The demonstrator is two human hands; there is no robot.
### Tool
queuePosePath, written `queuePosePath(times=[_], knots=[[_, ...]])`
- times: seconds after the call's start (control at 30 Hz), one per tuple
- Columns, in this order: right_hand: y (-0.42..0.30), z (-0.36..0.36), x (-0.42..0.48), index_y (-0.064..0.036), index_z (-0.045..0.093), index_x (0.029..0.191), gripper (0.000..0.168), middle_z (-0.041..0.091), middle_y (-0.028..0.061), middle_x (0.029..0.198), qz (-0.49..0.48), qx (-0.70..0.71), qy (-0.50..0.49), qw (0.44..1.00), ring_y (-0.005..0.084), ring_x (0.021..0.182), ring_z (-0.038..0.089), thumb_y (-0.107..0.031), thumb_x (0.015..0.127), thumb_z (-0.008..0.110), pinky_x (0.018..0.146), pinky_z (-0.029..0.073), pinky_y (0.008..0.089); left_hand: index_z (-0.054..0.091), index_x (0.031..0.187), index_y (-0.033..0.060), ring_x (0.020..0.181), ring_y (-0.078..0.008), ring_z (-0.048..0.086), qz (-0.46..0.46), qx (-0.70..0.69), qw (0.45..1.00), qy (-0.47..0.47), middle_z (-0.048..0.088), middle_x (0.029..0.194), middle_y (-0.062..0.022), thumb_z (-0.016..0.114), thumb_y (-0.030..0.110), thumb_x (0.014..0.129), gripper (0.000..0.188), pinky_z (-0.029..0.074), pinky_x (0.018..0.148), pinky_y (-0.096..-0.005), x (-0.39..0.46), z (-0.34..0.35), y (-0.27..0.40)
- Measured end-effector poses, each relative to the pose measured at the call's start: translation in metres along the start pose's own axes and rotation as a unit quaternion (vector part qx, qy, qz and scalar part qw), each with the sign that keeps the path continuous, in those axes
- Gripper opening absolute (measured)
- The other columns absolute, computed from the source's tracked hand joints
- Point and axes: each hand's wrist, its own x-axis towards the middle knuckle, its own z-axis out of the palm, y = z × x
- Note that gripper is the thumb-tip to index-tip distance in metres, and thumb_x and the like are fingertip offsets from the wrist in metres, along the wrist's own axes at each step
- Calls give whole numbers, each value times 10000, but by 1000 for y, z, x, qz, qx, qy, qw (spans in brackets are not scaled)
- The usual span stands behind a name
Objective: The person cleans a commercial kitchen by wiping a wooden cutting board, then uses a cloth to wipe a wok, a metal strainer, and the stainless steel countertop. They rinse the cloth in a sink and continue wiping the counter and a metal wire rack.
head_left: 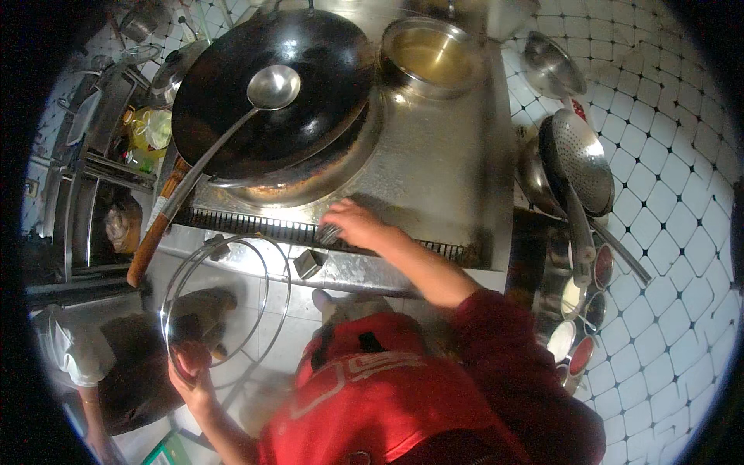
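My left hand [190, 363] grips a round wire stand [289, 290] of two thin metal rings, held in front of the stove's edge. Over the slotted drain grate [256, 222] reaches my right hand [361, 225], fingers curled around a grey, shiny wad that looks like a steel-wool scrubber [329, 233]. Beyond it, a large black wok [226, 122] rests tilted on the burner ring [290, 195]. A ladle [274, 87] lies across the wok, its wooden handle [150, 250] sticking out past the front left.
A metal pot of yellowish liquid [433, 55] stands at the back right of the steel stovetop [430, 157]. To the right are a perforated skimmer [581, 151] and several seasoning containers [561, 340]. A square metal knob [308, 263] juts from the front. Another person's arm [90, 401] shows at lower left.
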Motion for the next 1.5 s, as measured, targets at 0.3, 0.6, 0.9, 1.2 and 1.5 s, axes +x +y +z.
queuePosePath(times=[0.3, 0.6, 0.9, 1.2, 1.5], knots=[[98, -31, -177, -92, 627, 872, 223, 594, 98, 906, -89, -118, 66, 987, 299, 916, 548, 3, 678, 572, 813, 443, 408, 489, 786, 34, 601, -98, 448, -26, -10, 999, 43, 487, 704, -15, 537, 210, 874, 202, 384, 521, -240, -12, -11, -15], [37, -60, -84, -78, 519, 1047, 379, 615, 149, 939, 46, 85, 48, 994, 319, 890, 601, -70, 701, 672, 760, 477, 403, 519, 832, 27, 640, -103, 463, -45, 31, 993, 107, 501, 728, -14, 536, 152, 842, 127, 399, 550, -235, -9, -7, -4], [55, -1, -87, -100, 622, 932, 191, 561, 131, 1033, -37, -87, -40, 995, 305, 965, 533, -78, 751, 565, 789, 449, 397, 500, 818, 15, 624, -116, 463, -68, 118, 987, 84, 504, 715, -25, 573, 41, 759, 97, 406, 533, -254, -18, -1, 3], [67, -70, -113, -43, 558, 1063, 438, 569, 190, 1033, 21, 0, -61, 998, 330, 1003, 526, -257, 709, 701, 867, 415, 418, 414, 817, 84, 614, -96, 370, -97, -137, 982, 89, 379, 705, 9, 627, 145, 741, 234, 322, 540, -239, -37, -17, -10], [-1, 17, 2, -53, 595, 939, 148, 550, 142, 870, -55, 70, 38, 995, 307, 886, 544, -141, 822, 575, 749, 442, 375, 365, 725, 70, 533, -107, 307, -119, -57, 981, 139, 329, 625, -1, 414, 109, 895, 181, 327, 495, -262, -32, -12, -4]])
